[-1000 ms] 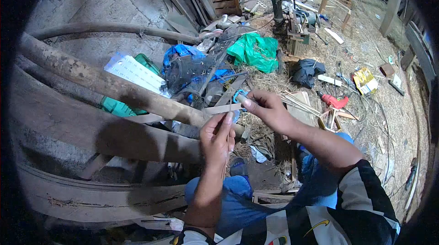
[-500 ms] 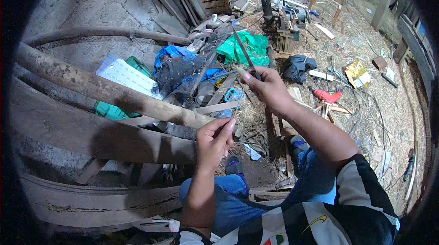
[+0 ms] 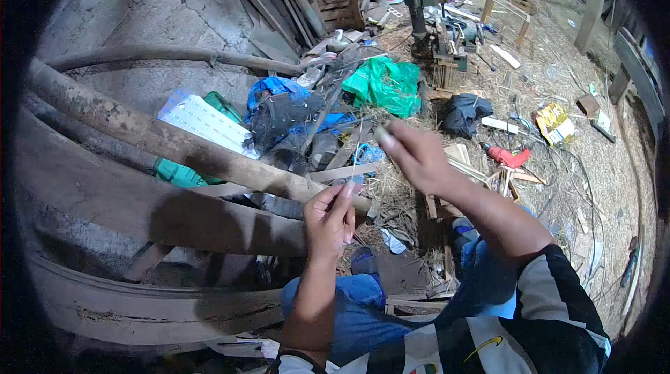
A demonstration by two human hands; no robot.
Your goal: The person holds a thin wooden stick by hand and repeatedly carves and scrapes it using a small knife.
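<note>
My left hand (image 3: pixel 329 222) is closed in a pinch, thumb against index finger, on the lower end of a thin pale stick (image 3: pixel 356 154) that points upward. Just right of the stick's upper end is my right hand (image 3: pixel 417 158), slightly blurred with its fingers curled closed. The long dark knife seen in it earlier is now mostly hidden or foreshortened, and its blade is hard to make out near the stick's tip. Both hands are above the lap, in front of a thick wooden pole (image 3: pixel 174 144).
Wooden boards (image 3: pixel 160 206) and the pole run along my left. Ahead lie a green plastic bag (image 3: pixel 384 86), blue plastic and a black bag (image 3: pixel 466 113). A red power drill (image 3: pixel 507 156) with cables lies on the straw-littered ground at right, near a yellow packet (image 3: pixel 555 123).
My right hand has come slightly right and down, and the knife blade has swung from pointing up to barely visible. The stick shows more clearly in my left hand. The view has shifted slightly.
</note>
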